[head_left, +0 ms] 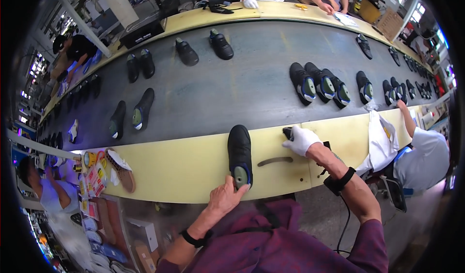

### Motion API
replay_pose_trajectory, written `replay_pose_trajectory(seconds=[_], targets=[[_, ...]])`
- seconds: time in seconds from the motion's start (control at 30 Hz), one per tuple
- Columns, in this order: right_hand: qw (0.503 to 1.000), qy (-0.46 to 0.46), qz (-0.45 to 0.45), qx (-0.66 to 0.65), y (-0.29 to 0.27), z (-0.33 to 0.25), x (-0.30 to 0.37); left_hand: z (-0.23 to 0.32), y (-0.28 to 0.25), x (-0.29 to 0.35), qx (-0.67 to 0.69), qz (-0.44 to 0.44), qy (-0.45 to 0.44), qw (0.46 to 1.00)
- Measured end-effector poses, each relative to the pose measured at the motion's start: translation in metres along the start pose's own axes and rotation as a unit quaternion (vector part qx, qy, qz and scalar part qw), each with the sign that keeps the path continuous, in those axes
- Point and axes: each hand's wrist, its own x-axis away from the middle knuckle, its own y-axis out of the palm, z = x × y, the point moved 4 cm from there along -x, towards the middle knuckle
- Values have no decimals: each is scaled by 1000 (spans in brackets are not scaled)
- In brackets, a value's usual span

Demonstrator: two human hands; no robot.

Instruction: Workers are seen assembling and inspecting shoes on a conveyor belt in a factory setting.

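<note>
A black shoe [240,149] lies on the pale yellow bench in front of me, toe pointing away. Its green insole shows at the heel opening, edged in blue. My left hand [225,195], bare, grips the shoe's heel, with thumb and fingers on either side. To the right, my right hand [301,140] wears a white glove and is closed on a small black object [287,133], mostly hidden by the fingers; its kind cannot be made out. Between shoe and glove, nearer to me, a thin curved brownish strip [275,161] rests on the bench.
Beyond the bench [179,164] runs a wide grey conveyor belt [203,93] carrying several black shoes [305,83]. A tan shoe [125,178] and packets sit at the bench's left end. A white bag [380,142] hangs at the right, beside a seated co-worker [426,152]. More people stand across the belt.
</note>
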Motion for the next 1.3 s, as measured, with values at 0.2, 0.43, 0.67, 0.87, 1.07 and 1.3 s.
replay_pose_trajectory(seconds=[0.2,0.43,0.67,0.87,1.07,1.3], targets=[[985,-16,147,-94,-20,92,25,39,-71,-58,-269,-68,161,947],[986,-28,150,-66,-19,110,38,81,-42,-140,-469,-150,499,714],[994,10,96,-61,-23,110,31,66,-13,-115,-233,-250,319,884],[989,-1,111,-93,-22,126,19,41,4,-102,-37,-310,40,949],[992,-3,91,-86,-22,139,17,-4,-15,-59,-41,-52,80,995],[995,-43,80,-42,-16,79,39,-23,17,-8,-88,9,118,989]])
